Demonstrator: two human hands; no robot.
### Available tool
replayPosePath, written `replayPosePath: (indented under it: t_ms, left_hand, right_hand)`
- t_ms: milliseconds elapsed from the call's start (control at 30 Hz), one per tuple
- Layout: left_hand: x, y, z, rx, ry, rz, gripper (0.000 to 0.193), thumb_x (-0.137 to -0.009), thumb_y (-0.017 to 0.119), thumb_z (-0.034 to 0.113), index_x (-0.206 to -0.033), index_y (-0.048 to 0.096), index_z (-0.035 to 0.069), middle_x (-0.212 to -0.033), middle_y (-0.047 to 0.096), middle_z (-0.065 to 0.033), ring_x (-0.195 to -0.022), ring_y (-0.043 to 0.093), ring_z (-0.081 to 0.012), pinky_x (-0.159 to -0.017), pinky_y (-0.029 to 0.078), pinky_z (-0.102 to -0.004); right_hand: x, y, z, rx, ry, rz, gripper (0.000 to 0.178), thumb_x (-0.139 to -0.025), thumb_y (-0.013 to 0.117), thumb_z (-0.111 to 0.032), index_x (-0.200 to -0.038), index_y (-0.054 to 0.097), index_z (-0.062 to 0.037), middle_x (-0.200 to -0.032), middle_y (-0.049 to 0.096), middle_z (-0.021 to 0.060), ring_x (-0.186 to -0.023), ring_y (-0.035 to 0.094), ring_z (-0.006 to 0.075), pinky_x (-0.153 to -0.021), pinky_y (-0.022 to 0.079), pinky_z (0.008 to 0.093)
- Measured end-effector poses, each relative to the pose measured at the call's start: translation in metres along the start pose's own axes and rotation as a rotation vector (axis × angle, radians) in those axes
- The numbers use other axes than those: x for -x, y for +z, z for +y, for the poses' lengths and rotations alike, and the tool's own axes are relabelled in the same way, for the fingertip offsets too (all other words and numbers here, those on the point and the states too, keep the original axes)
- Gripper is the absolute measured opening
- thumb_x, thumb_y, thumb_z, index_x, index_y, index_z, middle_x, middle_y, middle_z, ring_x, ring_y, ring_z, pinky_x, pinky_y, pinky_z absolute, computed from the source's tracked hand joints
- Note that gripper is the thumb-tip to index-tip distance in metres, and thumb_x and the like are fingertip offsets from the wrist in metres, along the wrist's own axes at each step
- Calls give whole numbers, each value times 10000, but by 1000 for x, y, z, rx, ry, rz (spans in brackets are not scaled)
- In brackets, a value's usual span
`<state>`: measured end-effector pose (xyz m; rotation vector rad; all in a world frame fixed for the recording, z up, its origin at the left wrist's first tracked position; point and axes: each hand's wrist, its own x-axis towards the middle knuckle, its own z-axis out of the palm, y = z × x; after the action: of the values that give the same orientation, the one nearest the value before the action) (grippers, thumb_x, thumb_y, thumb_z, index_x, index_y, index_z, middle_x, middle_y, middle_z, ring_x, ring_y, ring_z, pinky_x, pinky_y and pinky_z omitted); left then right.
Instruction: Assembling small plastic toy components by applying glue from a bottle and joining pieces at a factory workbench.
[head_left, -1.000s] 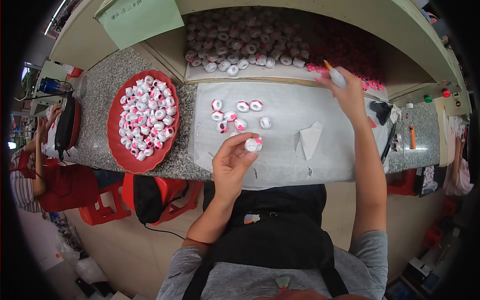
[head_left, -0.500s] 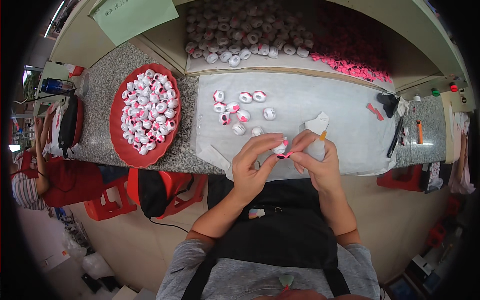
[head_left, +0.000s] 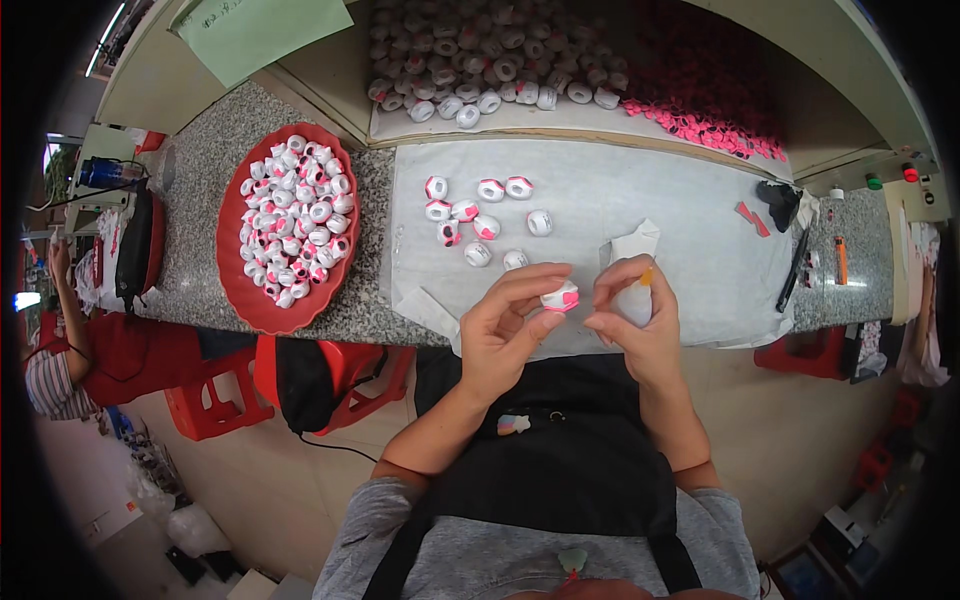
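My left hand pinches a small white plastic piece with a pink part against it, between thumb and fingertips. Close to its right, my right hand is curled around a translucent white squeeze bottle with an orange-yellow tip. The right thumb and index finger stand a little apart from the white piece. Just beyond both hands, several finished-looking white and pink pieces lie loose on white paper. A crumpled scrap of white paper sits behind the bottle.
At left, a red scalloped tray is heaped with white and pink pieces. A shelf ahead holds piled white pieces and small pink parts. A black pen and an orange cutter lie at right. Another person sits at far left.
The pink part, earlier held between both hands' fingertips, is now against the white piece in my left hand. My right fingertips have drawn back from it. The person at far left has raised an arm.
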<state>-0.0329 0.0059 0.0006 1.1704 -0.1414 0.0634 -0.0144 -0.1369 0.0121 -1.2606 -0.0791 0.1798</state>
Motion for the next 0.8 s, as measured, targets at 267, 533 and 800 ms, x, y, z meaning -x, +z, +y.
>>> replayPosePath:
  t_ms: [267,533,800]
  left_hand:
    - [2,-6,-5,-49,-9,-98,235,-700,549,-29,-934,530,-9,-920,557,-96,-927,499,-172,-934,253,-387]
    - [0,-8,-8,-140,8,-191,178,-694,574,20,-868,543,-2,-915,555,-141,-918,508,-234,-928,235,-429]
    - [-1,-7,-2,-203,27,-202,169,-691,597,87,-839,557,16,-892,565,-137,-892,520,-229,-921,233,-439]
  right_hand:
    - [-3,-1,-6,-1,149,-184,274,-604,628,38,-857,523,23,-726,535,91,-496,471,89,-403,347,182]
    - [0,-11,2,-36,164,-210,227,-611,631,41,-814,530,33,-712,553,110,-482,487,109,-410,373,202]
    - [3,-7,4,-111,146,-194,240,-626,662,-31,-833,547,9,-583,512,39,-459,450,70,-429,346,185]
